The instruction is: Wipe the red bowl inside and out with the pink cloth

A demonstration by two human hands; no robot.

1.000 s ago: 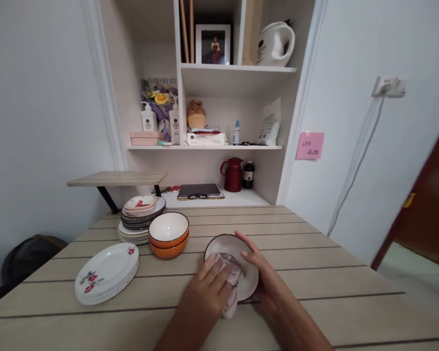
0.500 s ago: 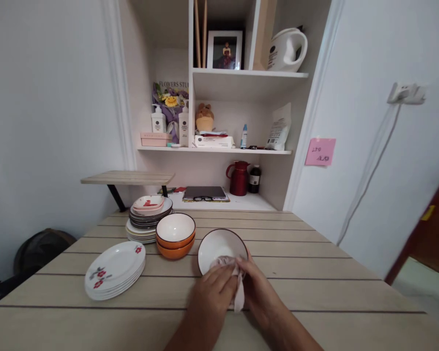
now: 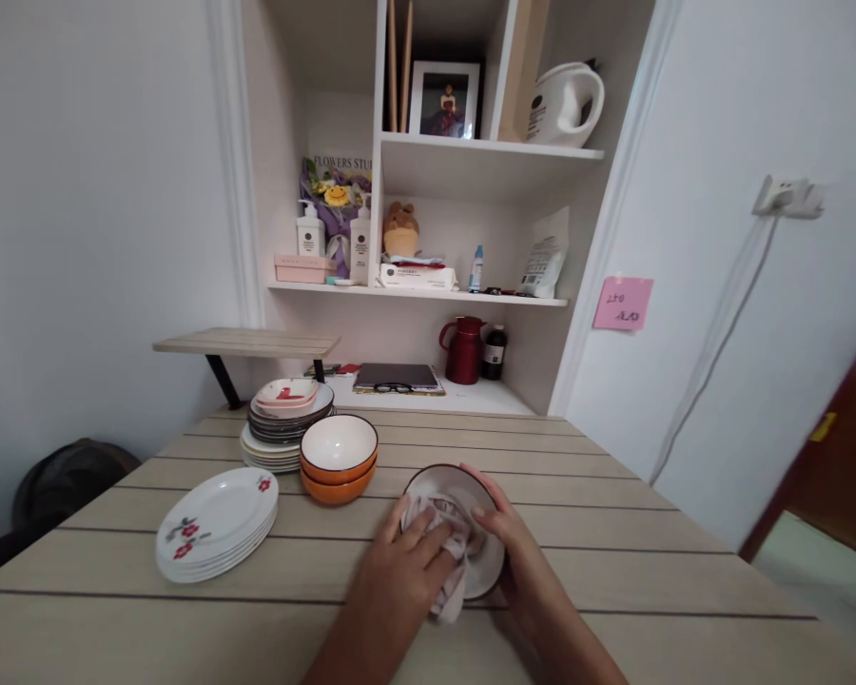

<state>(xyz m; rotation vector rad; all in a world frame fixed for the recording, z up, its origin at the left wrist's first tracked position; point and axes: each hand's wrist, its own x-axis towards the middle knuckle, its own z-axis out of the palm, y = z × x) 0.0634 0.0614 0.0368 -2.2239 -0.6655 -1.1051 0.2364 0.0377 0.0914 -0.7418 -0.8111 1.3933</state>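
A white bowl with a dark rim (image 3: 483,571) is tilted over the table in front of me. My right hand (image 3: 512,542) grips its right side, thumb over the rim and fingers behind. Inside the bowl, my left hand (image 3: 415,557) presses a crumpled pale pink cloth (image 3: 446,604) against the inner wall, its fingers bent over the fabric. One end of the cloth hangs over the near rim. Just left of the hands stand two stacked orange bowls (image 3: 338,476) with white insides.
Flower-patterned oval plates (image 3: 221,518) lie stacked at the left. Behind them, more plates (image 3: 271,447) carry small pink dishes (image 3: 286,395) beside a raised wooden stand (image 3: 249,341). A red jug (image 3: 463,352), dark bottle (image 3: 495,352) and laptop (image 3: 398,376) sit at the back.
The bowl has come nearer and tilted to the right. My left hand has moved with the cloth to the bowl's left inner side, and my right hand has shifted up along the rim.
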